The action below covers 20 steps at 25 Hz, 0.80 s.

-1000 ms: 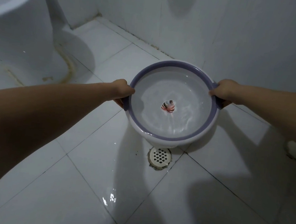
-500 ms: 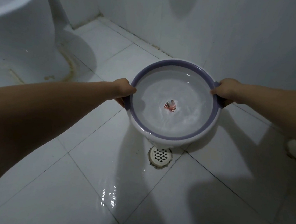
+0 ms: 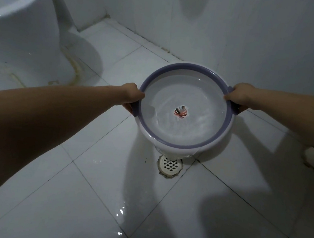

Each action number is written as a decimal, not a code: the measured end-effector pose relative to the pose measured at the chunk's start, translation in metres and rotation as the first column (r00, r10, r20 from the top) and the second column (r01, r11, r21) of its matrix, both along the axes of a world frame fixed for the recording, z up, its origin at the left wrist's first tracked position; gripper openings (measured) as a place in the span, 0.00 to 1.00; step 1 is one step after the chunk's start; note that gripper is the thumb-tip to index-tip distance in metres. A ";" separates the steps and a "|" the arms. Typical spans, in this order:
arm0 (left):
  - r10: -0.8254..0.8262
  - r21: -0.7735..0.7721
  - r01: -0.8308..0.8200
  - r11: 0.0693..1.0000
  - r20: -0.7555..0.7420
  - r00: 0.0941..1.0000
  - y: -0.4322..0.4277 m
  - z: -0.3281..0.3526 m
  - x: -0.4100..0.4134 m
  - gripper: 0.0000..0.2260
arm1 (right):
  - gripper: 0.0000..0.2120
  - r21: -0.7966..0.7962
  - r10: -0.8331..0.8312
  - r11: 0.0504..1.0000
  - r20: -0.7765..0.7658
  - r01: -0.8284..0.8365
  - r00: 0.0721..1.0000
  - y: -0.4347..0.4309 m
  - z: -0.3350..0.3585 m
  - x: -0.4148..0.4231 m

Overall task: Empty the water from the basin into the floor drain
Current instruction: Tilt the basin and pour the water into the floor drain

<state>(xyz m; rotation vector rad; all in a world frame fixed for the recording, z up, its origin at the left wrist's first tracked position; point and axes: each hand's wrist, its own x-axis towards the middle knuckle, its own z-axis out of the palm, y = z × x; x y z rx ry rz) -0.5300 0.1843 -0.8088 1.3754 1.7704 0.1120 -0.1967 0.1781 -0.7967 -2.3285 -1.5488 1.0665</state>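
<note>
Both forearms are bare, without sleeves. The left hand [image 3: 131, 94] and the right hand [image 3: 239, 95] wear no gloves or rings.

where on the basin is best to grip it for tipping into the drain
By the two dark side handles, one hand from each side, as the left hand and right hand do: the basin is wide, round and full.

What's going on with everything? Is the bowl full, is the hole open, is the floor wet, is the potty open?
basin: held up, tilted toward the person, water inside, some spilling over the near rim
left hand: shut on the basin's side grip
right hand: shut on the other grip
floor drain: grate on, uncovered
floor: wet, shiny
toilet: lid up
</note>
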 end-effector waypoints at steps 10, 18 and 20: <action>-0.002 0.013 0.002 1.000 -0.010 1.000 -0.001 0.002 0.000 0.13 | 0.20 0.014 0.017 1.000 0.012 -0.017 1.000 -0.001 0.002 0.000; -0.007 0.010 0.007 1.000 -0.016 1.000 -0.002 0.003 -0.002 0.11 | 0.20 0.009 0.018 1.000 0.012 -0.018 1.000 -0.003 0.004 0.000; -0.008 0.010 0.008 1.000 -0.020 1.000 -0.001 0.004 -0.003 0.11 | 0.20 0.006 0.014 1.000 0.017 -0.014 1.000 -0.004 0.005 0.000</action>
